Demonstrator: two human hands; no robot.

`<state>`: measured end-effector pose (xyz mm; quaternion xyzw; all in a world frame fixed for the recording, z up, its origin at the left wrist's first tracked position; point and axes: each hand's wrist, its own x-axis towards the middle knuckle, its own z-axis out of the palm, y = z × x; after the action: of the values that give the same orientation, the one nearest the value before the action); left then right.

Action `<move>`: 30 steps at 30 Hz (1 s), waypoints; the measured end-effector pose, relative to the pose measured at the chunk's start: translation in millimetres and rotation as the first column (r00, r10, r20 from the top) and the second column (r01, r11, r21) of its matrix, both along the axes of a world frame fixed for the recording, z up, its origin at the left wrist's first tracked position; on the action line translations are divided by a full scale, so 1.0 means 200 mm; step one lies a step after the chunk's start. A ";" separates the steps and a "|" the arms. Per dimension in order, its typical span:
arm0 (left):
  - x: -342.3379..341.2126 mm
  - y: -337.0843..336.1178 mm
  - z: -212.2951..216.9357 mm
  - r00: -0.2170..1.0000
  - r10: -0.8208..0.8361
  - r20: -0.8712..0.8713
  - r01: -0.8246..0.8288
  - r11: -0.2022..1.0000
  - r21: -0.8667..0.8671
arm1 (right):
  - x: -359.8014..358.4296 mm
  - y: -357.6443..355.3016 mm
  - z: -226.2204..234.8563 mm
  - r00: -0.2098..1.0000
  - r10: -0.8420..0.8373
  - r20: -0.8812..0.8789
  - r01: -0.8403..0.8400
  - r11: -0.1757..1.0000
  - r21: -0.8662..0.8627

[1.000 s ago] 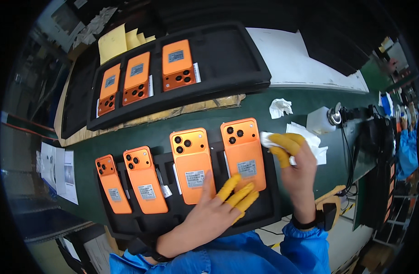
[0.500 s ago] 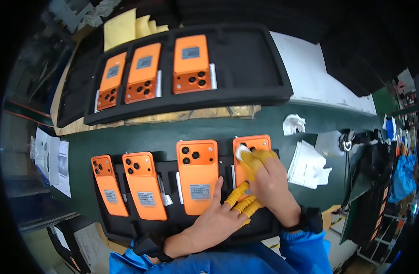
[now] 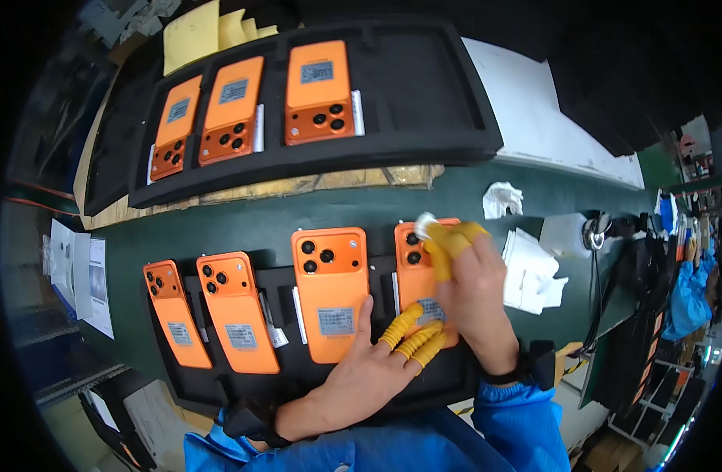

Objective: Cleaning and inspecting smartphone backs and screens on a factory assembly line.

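Several orange phones lie back side up in a row on a black foam tray (image 3: pixel 306 397), each with a camera bump and a grey label. My right hand (image 3: pixel 475 287), with yellow finger cots, pinches a small white wipe (image 3: pixel 425 223) at the top of the rightmost phone (image 3: pixel 414 277), hiding part of its cameras. My left hand (image 3: pixel 369 370) lies with fingers stretched apart, its yellow-covered fingertips on the lower part of that phone. Its bare thumb points up beside the neighbouring phone (image 3: pixel 329 296). Farther left are a third phone (image 3: pixel 237 315) and a leftmost one (image 3: pixel 178 315).
Behind, a raised black foam tray (image 3: pixel 424 118) holds three more orange phones, with yellow sheets (image 3: pixel 190 35) at its back left. A crumpled white wipe (image 3: pixel 502 200) and a stack of white wipes (image 3: pixel 528 271) lie right, near a translucent bottle (image 3: pixel 564 235). Papers (image 3: pixel 98 287) lie left.
My right hand has shifted the wipe up to the phone's top edge, uncovering some of its cameras. My left hand stays on the phone's lower part. The whole view has shifted slightly.
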<state>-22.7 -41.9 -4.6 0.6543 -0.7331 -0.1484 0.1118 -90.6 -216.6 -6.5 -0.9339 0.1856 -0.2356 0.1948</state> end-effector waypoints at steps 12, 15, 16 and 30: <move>0.00 -0.01 -0.02 1.000 0.005 0.025 -0.004 1.000 -0.011 | -0.05 -0.16 -0.03 0.964 -0.208 0.165 0.206 0.978 0.030; -0.03 -0.04 -0.04 0.999 0.042 -0.025 -0.044 0.995 -0.086 | -0.06 -0.12 -0.04 0.960 -0.103 0.261 0.104 0.995 0.013; -0.03 -0.03 -0.04 0.992 0.092 -0.086 -0.107 0.977 -0.185 | -0.02 -0.07 -0.04 0.975 -0.052 0.215 0.062 0.997 -0.039; -0.01 0.00 -0.02 0.997 0.036 -0.070 -0.042 0.996 -0.082 | -0.20 0.16 -0.01 0.961 -0.276 0.008 0.276 0.960 0.040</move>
<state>-25.1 -40.9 -7.6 0.6578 -0.7214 -0.1378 0.1669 -129.6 -183.8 -8.6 -0.8933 0.3171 -0.2634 0.1793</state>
